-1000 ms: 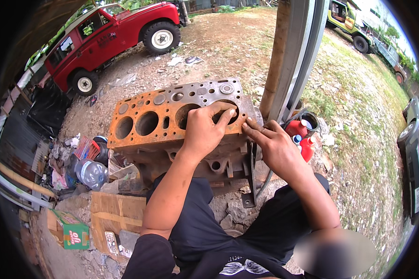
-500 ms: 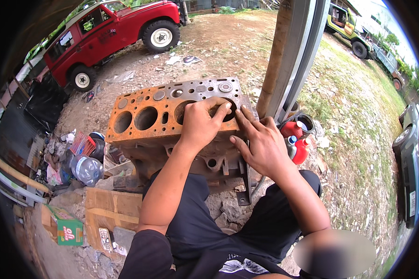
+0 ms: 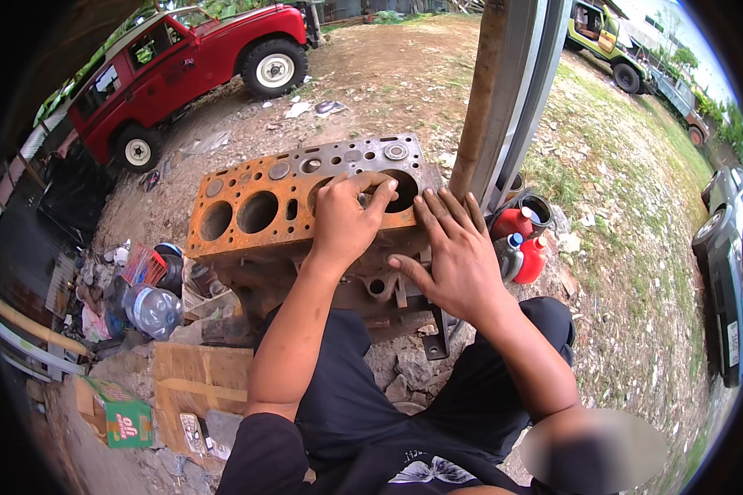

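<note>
A bare engine block stands before me, its top face rusty orange at the left and grey metal at the right, with several large round cylinder bores. My left hand is over the top face beside the bore at the right end. Its fingers are curled and pinched towards the thumb; whatever they hold, if anything, is hidden. My right hand lies against the block's right near corner, fingers stretched out and dark at the tips, thumb pointing left along the front side.
A post rises just beyond the block's right end. Red bottles and a black container stand at its foot. Flattened cardboard, a green box and a clear water jug lie left. A red off-road car is parked behind.
My left hand has slid slightly left over the top face. My right hand has shifted a little down and left, its fingers now straighter. The whole view has turned slightly.
</note>
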A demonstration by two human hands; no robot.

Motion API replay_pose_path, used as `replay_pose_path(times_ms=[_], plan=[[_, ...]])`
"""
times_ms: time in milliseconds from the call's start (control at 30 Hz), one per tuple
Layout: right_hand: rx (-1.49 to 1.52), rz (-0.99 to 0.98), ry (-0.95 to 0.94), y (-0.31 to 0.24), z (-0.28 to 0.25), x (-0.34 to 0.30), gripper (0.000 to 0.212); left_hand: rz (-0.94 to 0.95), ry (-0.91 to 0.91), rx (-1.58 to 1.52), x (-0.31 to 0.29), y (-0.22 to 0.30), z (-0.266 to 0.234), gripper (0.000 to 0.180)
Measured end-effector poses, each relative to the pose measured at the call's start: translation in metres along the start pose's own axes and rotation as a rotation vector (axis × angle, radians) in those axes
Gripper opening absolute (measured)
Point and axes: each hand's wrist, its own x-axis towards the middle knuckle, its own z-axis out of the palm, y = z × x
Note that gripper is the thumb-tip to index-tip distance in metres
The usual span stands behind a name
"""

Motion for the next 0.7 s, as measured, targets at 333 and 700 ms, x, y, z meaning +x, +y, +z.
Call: replay_pose_path(times_ms=[333, 700], plan=[[-0.013, -0.025, -0.023, 0.007, -0.003, 0.011, 0.109, 0.029, 0.0, 0.012, -0.002, 0.0, -0.002, 0.022], [-0.054, 0.054, 0.005, 0.013, 0.009, 0.024, 0.109, 0.03, -0.02, 0.007, -0.001, -0.006, -0.002, 0.026]])
